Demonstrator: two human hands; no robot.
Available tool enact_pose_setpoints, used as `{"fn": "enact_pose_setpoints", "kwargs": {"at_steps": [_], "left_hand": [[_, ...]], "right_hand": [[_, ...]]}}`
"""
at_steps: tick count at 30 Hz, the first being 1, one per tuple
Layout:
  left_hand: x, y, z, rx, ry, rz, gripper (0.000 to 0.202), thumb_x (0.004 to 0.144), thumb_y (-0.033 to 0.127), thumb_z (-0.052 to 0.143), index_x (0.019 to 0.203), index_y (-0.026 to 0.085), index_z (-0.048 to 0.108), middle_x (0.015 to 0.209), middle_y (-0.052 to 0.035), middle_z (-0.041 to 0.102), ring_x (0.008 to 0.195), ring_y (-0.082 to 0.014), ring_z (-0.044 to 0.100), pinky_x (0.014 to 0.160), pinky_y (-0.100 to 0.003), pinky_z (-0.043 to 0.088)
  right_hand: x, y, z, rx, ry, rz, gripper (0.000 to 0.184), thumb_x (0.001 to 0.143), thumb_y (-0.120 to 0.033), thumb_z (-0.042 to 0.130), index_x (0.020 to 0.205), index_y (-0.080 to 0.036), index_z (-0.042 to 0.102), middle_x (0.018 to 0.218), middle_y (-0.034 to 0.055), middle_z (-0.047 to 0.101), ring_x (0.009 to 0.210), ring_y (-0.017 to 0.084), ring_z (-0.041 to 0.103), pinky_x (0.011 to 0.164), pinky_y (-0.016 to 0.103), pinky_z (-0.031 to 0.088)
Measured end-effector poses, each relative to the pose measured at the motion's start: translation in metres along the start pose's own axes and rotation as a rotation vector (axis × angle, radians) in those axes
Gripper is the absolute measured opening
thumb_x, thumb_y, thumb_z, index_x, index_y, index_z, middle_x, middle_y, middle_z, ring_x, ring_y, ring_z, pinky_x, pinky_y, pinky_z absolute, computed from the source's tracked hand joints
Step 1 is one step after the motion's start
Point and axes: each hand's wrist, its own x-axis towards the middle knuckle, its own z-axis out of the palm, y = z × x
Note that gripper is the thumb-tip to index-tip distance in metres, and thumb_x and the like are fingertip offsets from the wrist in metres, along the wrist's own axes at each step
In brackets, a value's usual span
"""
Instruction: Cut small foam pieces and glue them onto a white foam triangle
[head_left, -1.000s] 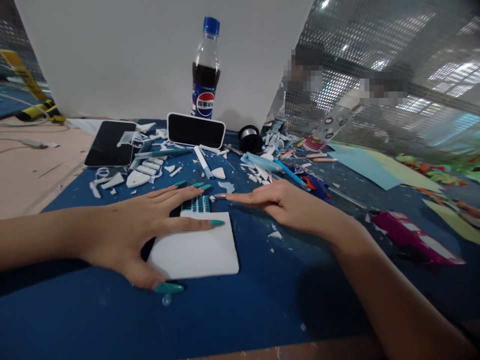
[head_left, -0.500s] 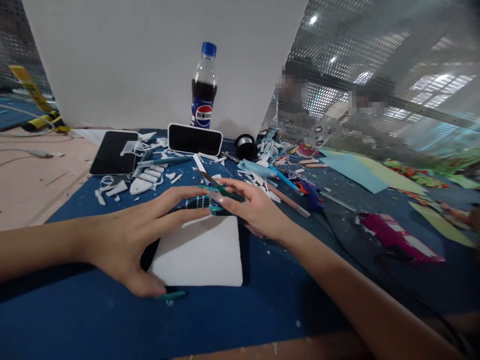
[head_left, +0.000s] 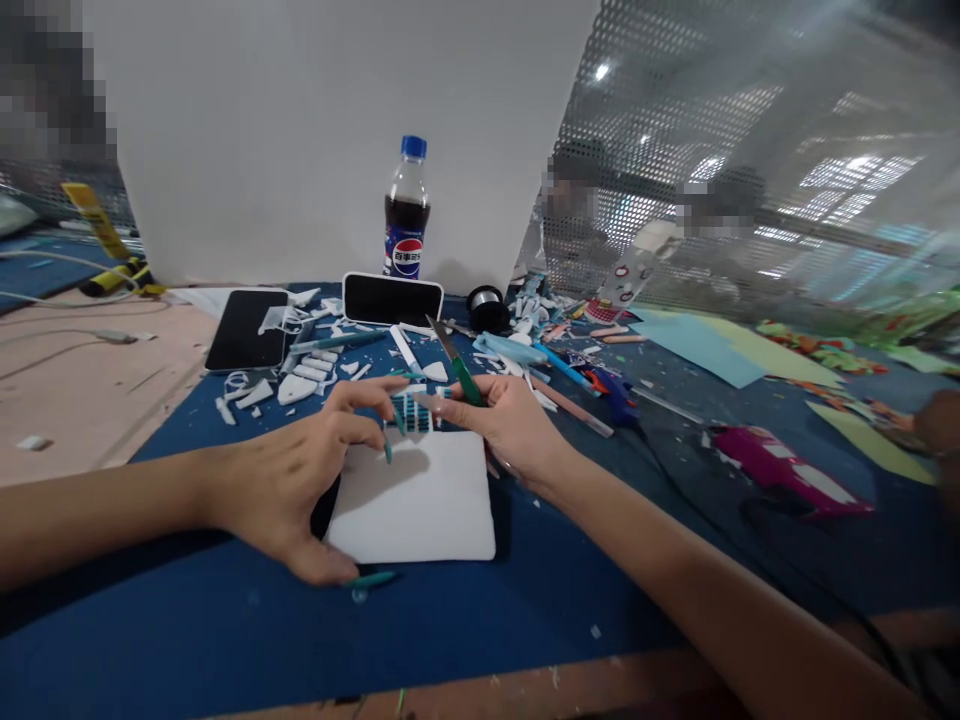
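Observation:
A white rectangular slab [head_left: 416, 510] lies flat in front of me. My left hand [head_left: 292, 490], long teal nails showing, arches over its left side with fingers apart; the thumb rests by the near left corner. A green-handled craft knife [head_left: 463, 378] is gripped in my right hand [head_left: 514, 425], its blade slanting up and away to the left. At the slab's far edge, between the fingertips of both hands, sits a small blue-and-white striped piece [head_left: 415, 410]. Fingers partly cover this piece, so whether they touch it I cannot tell.
Behind the hands stand a phone [head_left: 391, 300], a cola bottle [head_left: 407, 215] and a wire spool [head_left: 487, 310]. White scraps [head_left: 300, 378] and a tablet [head_left: 247, 328] lie left. On the right are a glue gun [head_left: 619, 395], a magenta tool [head_left: 780, 470] and blue paper [head_left: 705, 345].
My left fingers have curled and drawn back from the striped piece, showing more of it. The knife in my right hand has tipped more upright. The view has shifted slightly.

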Motion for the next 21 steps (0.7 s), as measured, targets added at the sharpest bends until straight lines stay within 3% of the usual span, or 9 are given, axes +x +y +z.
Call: {"fn": "enact_pose_setpoints", "kwargs": {"at_steps": [6, 9, 12, 16, 19, 21], "left_hand": [[-0.004, -0.002, 0.001, 0.132, 0.037, 0.020, 0.073, 0.067, 0.039, 0.072, 0.118, 0.018, 0.025, 0.117, -0.0167, 0.034, 0.129, -0.0417, 0.024, 0.097, -0.060, 0.039], [-0.003, -0.004, 0.001, 0.136, -0.002, -0.047, 0.071, 0.070, 0.043, 0.071, 0.119, 0.017, 0.028, 0.123, -0.0196, 0.034, 0.129, -0.0413, 0.026, 0.095, -0.057, 0.042], [-0.001, -0.004, 0.000, 0.084, -0.070, -0.118, 0.066, 0.071, 0.047, 0.071, 0.118, 0.019, 0.034, 0.129, -0.0199, 0.035, 0.127, -0.0386, 0.034, 0.092, -0.051, 0.045], [-0.001, -0.005, -0.002, -0.049, 0.025, -0.102, 0.050, 0.084, 0.051, 0.055, 0.118, 0.018, 0.038, 0.125, -0.0168, 0.043, 0.117, -0.0308, 0.045, 0.090, -0.042, 0.046], [0.000, -0.003, -0.003, -0.070, 0.165, -0.167, 0.029, 0.098, 0.041, 0.030, 0.108, 0.018, 0.045, 0.103, -0.0092, 0.053, 0.094, -0.0211, 0.053, 0.080, -0.034, 0.045], [0.002, -0.001, -0.002, -0.083, 0.256, -0.258, 0.035, 0.100, 0.038, 0.020, 0.096, 0.018, 0.048, 0.086, -0.0041, 0.052, 0.077, -0.0168, 0.050, 0.070, -0.030, 0.042]], "right_hand": [[0.007, 0.009, -0.006, 0.028, 0.096, -0.185, 0.035, 0.060, -0.043, 0.081, 0.069, -0.017, 0.058, 0.066, 0.0015, 0.067, 0.042, 0.009, 0.049, 0.037, 0.023, 0.034], [0.008, 0.009, -0.013, -0.049, 0.201, -0.320, 0.032, 0.066, -0.044, 0.076, 0.075, -0.019, 0.059, 0.069, 0.0019, 0.067, 0.041, 0.009, 0.048, 0.036, 0.024, 0.033], [0.007, 0.005, -0.016, -0.094, 0.239, -0.446, 0.030, 0.069, -0.043, 0.075, 0.078, -0.020, 0.057, 0.072, 0.0013, 0.065, 0.052, 0.012, 0.058, 0.042, 0.025, 0.040], [0.000, 0.004, -0.009, -0.077, 0.034, -0.402, 0.039, 0.065, -0.044, 0.078, 0.078, -0.022, 0.048, 0.068, -0.0017, 0.062, 0.056, 0.015, 0.063, 0.049, 0.027, 0.046], [-0.007, 0.008, 0.004, -0.064, -0.147, -0.333, 0.045, 0.065, -0.043, 0.078, 0.082, -0.023, 0.041, 0.064, -0.0039, 0.061, 0.062, 0.017, 0.066, 0.057, 0.028, 0.050], [-0.010, 0.011, 0.012, -0.064, -0.199, -0.309, 0.048, 0.066, -0.042, 0.078, 0.082, -0.024, 0.037, 0.061, -0.0046, 0.060, 0.065, 0.019, 0.068, 0.059, 0.029, 0.050]]}}
